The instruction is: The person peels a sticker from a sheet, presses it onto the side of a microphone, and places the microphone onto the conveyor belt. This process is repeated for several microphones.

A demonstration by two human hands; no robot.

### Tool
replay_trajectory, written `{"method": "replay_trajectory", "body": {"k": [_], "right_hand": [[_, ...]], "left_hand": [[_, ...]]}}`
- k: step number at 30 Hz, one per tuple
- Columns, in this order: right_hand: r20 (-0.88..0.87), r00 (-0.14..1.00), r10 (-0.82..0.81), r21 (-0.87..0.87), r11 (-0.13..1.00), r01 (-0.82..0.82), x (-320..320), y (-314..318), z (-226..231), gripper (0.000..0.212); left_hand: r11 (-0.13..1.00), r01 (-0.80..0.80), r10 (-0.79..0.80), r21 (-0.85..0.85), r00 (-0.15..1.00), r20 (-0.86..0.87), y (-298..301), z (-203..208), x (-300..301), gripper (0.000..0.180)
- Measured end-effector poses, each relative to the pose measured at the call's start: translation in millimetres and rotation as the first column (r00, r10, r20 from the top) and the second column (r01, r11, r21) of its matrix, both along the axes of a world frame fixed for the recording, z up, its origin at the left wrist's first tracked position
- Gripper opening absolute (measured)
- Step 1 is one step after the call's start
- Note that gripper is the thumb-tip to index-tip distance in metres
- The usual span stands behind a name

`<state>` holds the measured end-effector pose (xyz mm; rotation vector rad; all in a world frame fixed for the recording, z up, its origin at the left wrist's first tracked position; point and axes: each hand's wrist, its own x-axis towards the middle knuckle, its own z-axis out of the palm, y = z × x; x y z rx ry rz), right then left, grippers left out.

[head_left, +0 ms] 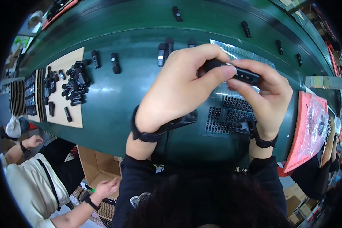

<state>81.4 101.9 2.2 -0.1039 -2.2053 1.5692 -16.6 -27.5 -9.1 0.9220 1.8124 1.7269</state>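
Above the green bench, my left hand [180, 81] and my right hand [271, 95] hold one small black clip-on microphone [248, 76] between them. My left fingers are around its rounded dark end, with the thumb on its upper face. The fingers and thumb of my right hand pinch its other end, where small light marks show. Below the hands lie clear sheets [220, 129] with rows of small black pieces. Several similar microphones stand or lie beyond my left hand, among them one with a pale round spot [161, 55].
At left, a heap of black microphones [78, 81] lies on cardboard [76, 117], beside stacked trays [19, 97]. A red tray [298, 133] with clear plastic stands at right. A co-worker's hand [107, 187] is near an open carton [98, 163] at lower left.
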Motion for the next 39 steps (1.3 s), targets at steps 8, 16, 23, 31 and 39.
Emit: {"method": "replay_trajectory", "body": {"k": [8, 16, 23, 31, 39], "right_hand": [[0.034, 0.989, 0.144, -0.069, 0.988, -0.142, -43, -6, -8, 0.021], [0.323, 0.912, 0.253, 0.273, 0.897, -0.346, -193, -4, -68, 0.039], [0.583, 0.731, -0.356, 0.643, 0.751, -0.148, -275, -13, -101, 0.049], [0.621, 0.783, -0.002, 0.386, 0.871, -0.304, -261, 16, -81, 0.035], [0.237, 0.954, 0.184, 0.037, 0.980, -0.198, -92, 17, -11, 0.024]], "left_hand": [[0.917, -0.395, 0.375, 0.049, 0.816, -0.440, -9, -16, -17, 0.008], [0.719, -0.672, 0.572, -0.176, 0.716, -0.399, -91, -52, -112, 0.020], [0.277, -0.781, 0.661, -0.559, 0.577, -0.480, -168, -82, -148, 0.025], [0.280, -0.781, 0.591, -0.558, 0.598, -0.541, -161, -76, -148, 0.038], [0.760, -0.644, 0.635, 0.086, 0.708, -0.309, -89, 3, -81, 0.029]]}}
